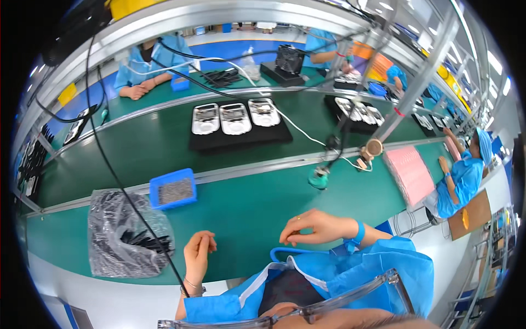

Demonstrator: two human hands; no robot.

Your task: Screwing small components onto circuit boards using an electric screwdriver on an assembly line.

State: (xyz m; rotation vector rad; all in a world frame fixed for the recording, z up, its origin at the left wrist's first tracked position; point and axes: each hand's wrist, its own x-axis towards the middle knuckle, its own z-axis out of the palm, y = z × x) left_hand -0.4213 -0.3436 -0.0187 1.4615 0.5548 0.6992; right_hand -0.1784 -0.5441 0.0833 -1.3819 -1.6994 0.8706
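My left hand point(198, 253) hovers over the green bench near its front edge, fingers curled in, with nothing visible in it. The nearest thing to it is a clear plastic bag point(112, 241) with thin black parts point(145, 240) showing at its opening. To the right, my right hand point(313, 226) is held above the bench, palm down. Its fingers are loosely bent, a gap shows beside the thumb, and I see nothing held. A blue strap point(356, 234) circles the right wrist. Beyond the bag sits a blue tray point(173, 189) of small metal pieces.
A green-tipped tool point(319, 178) hangs over the bench ahead of my right hand. Farther back, a black mat point(241, 141) carries three white trays on the conveyor point(159, 129). A pink stack point(410, 174) lies at right, near a seated co-worker point(463, 178). A black cable point(118, 178) crosses the left side.
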